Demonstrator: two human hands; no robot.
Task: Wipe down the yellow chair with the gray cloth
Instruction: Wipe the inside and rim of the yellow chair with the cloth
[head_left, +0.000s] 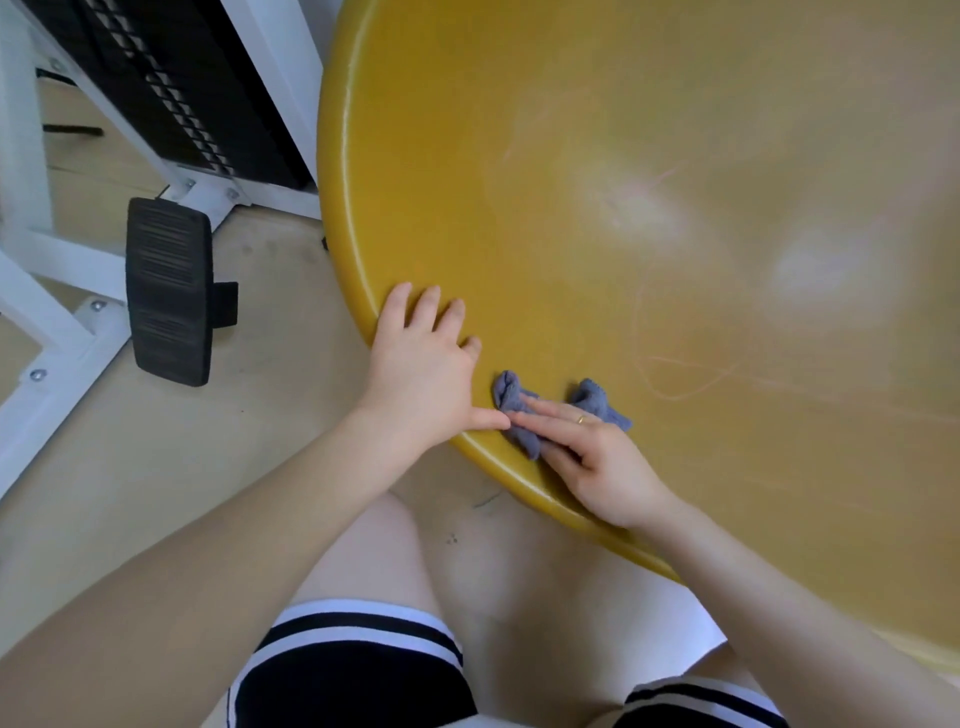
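The yellow chair (597, 182) fills the upper right of the head view, its rounded glossy surface marked by faint scratches and pale glare spots. A small bunched gray cloth (511, 397) lies on the chair near its lower rim. My right hand (597, 462) presses the cloth against the chair with straight fingers laid flat over it; a ring shows on one finger. My left hand (423, 364) rests flat on the chair's rim just left of the cloth, fingers spread, its thumb tip touching the cloth's edge.
A white metal frame (47, 358) with a black weight stack (171, 88) stands at the upper left. A black ribbed foot pad (169, 291) sits on it beside the chair. Beige floor (260, 415) lies between. My knees in black shorts are below.
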